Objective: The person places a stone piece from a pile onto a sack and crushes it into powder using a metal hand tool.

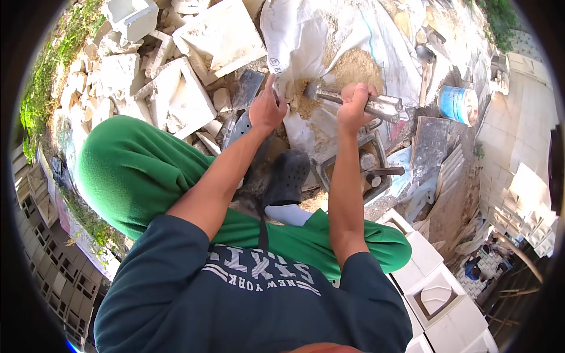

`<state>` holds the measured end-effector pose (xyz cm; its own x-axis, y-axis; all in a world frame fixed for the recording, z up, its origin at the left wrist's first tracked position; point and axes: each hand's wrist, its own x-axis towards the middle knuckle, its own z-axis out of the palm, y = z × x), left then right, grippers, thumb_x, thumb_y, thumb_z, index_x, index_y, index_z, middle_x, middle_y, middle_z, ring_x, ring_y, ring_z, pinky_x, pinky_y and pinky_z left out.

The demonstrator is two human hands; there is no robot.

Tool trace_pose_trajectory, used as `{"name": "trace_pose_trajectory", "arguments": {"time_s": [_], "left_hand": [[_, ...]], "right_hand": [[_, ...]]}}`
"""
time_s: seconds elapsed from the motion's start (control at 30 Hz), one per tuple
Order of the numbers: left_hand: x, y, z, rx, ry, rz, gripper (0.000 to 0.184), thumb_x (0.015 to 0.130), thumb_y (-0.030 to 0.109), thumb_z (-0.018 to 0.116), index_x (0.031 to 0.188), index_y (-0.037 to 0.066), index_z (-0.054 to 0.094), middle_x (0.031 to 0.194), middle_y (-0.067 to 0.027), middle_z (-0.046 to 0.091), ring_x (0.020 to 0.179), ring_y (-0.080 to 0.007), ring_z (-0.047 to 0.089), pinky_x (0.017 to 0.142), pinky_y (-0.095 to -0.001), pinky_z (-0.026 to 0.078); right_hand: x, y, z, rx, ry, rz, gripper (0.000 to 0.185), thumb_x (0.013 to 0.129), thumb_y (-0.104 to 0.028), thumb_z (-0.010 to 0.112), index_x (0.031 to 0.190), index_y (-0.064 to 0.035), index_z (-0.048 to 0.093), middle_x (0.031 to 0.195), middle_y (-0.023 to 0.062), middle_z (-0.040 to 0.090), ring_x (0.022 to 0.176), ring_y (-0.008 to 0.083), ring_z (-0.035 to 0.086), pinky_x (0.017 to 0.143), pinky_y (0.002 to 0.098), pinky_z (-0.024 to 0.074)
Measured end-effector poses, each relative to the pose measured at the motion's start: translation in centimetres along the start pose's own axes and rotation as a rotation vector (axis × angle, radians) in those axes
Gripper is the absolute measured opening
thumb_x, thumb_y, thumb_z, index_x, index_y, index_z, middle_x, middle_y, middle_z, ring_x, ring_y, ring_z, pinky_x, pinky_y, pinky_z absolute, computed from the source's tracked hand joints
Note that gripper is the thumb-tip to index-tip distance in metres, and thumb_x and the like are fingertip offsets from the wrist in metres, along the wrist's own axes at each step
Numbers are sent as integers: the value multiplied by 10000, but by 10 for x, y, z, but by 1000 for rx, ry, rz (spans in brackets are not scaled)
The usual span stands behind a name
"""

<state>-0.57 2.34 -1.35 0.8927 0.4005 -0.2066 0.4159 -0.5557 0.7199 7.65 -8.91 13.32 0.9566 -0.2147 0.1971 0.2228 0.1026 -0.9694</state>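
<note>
My right hand (pixel 355 107) is closed around a thick silver metal tool (pixel 384 107). Its dark, rounded far end points left over crumbly sand-coloured material on a white woven sheet (pixel 300 35); the tool's exact kind is unclear. My left hand (pixel 268 112) is near the sheet's left edge, index finger stretched forward and the other fingers curled. Whatever may be inside those fingers is hidden. A heap of sandy powder (pixel 358 67) lies just beyond the tool. Below my hands is a black clog (pixel 287 176) on my foot.
Broken white blocks (pixel 182 97) pile up on the left. A tool box (pixel 322 176) stands right of my foot, beside a dark board (pixel 429 147). A hammer (pixel 424 56) and blue bucket (pixel 453 105) lie farther right. White blocks (pixel 421 256) are stacked at lower right.
</note>
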Motion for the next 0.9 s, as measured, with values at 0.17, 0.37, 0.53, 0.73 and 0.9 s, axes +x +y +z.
{"name": "trace_pose_trajectory", "arguments": {"time_s": [0.17,0.37,0.53,0.73,0.9], "left_hand": [[3,0,1,-32,36,13,657,788,187,558,1386,82,307,815,-138,623,780,-309,611,714,-426,481],[4,1,0,14,1,-14,652,795,187,548,1390,84,302,820,-133,624,782,-309,611,715,-427,479],[1,4,-3,-14,6,-13,654,797,189,547,1393,85,299,837,-128,622,796,-306,609,713,-424,479],[3,4,-1,-18,16,7,661,793,195,557,1392,84,300,839,-126,622,796,-301,607,716,-421,478],[5,1,0,16,-18,-25,675,784,197,568,1393,85,299,829,-133,618,796,-305,605,717,-425,479]], "right_hand": [[23,-48,-1,39,-150,18,287,829,-34,431,597,-112,280,477,-5,293,408,106,264,420,279,257],[15,-44,-23,205,-111,-42,247,826,-23,460,637,-88,314,507,-10,346,437,80,300,434,248,264],[22,-12,-21,109,-45,95,274,823,-37,448,596,-112,316,467,-15,297,399,94,264,417,269,246],[35,-89,-30,154,-122,-71,267,836,-72,399,596,-127,294,447,-8,274,384,96,222,395,281,237],[1,-1,-25,8,-13,-98,258,827,-31,422,621,-126,299,462,-8,292,406,91,253,435,261,267]]}}
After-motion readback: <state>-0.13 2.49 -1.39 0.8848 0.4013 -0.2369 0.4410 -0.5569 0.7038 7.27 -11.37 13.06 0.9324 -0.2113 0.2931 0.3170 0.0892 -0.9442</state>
